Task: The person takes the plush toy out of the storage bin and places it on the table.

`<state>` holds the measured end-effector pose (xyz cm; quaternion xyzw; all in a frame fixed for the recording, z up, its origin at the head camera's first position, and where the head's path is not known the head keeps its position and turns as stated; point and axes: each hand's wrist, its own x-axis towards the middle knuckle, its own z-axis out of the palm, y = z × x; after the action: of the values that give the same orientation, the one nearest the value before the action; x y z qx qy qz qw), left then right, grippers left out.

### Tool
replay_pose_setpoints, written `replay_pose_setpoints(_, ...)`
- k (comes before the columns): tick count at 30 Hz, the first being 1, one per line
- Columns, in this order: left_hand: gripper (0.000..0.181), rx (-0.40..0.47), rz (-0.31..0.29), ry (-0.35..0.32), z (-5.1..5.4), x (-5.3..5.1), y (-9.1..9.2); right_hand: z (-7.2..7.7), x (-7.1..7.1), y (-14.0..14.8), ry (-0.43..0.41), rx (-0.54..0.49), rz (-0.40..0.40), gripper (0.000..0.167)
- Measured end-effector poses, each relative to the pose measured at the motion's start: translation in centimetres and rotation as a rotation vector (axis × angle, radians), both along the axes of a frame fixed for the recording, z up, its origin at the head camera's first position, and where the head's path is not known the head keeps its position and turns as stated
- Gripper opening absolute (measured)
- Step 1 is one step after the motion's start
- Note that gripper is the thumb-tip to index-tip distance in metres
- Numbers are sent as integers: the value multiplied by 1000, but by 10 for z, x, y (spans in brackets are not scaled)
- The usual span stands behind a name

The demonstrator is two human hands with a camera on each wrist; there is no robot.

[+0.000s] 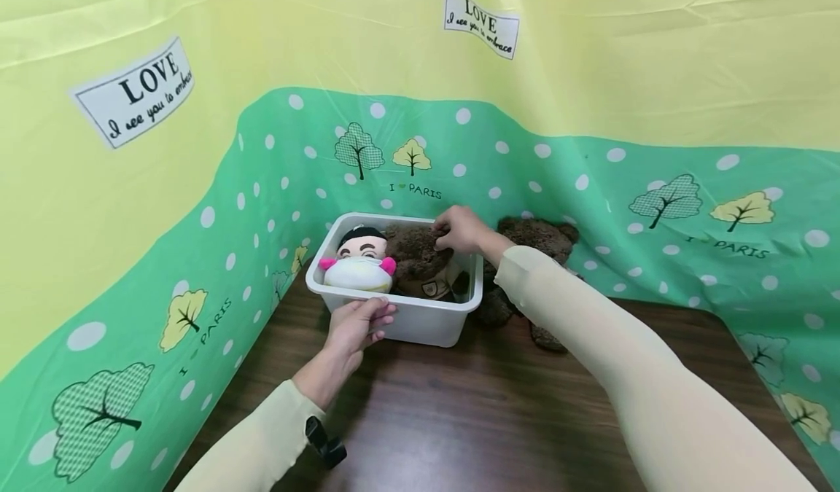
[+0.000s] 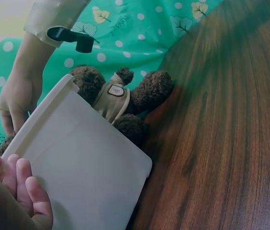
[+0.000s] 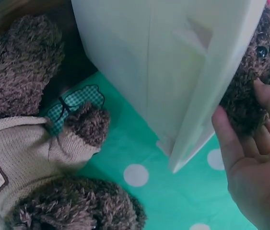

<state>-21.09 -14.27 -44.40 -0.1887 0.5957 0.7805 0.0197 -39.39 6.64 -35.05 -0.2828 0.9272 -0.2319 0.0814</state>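
Note:
A white plastic bin (image 1: 420,321) stands on the table, holding a plush doll (image 1: 361,266) with black hair and pink hands on its left side. Beside the doll, a brown teddy bear (image 1: 410,251) in a beige top with a badge lies partly below the rim. My left hand (image 1: 351,326) grips the front rim of the bin, its fingers (image 2: 24,179) against the outer wall. At the bin's back right, my right hand (image 1: 461,229) pinches the bear's furry head (image 3: 250,91) between thumb and fingers. Part of the bear is hidden by the bin wall.
A second brown teddy bear (image 1: 534,240) in a beige top lies right of the bin, partly behind my right forearm. Yellow and green printed cloth (image 1: 551,164) walls in the back and sides of the dark wooden table (image 1: 446,412).

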Motion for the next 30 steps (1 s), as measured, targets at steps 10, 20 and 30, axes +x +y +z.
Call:
replay_pose_setpoints(10,23,1,-1,5,0,0,1,8,0,14,-33,-107,-37,38)
replay_pose_setpoints(20,25,-15,-2,8,1,2,2,30,12,24,-102,-179,-46,34)
replay_pose_setpoints(30,25,-21,1,19,0,1,2,64,25,34,-59,-259,-50,31)
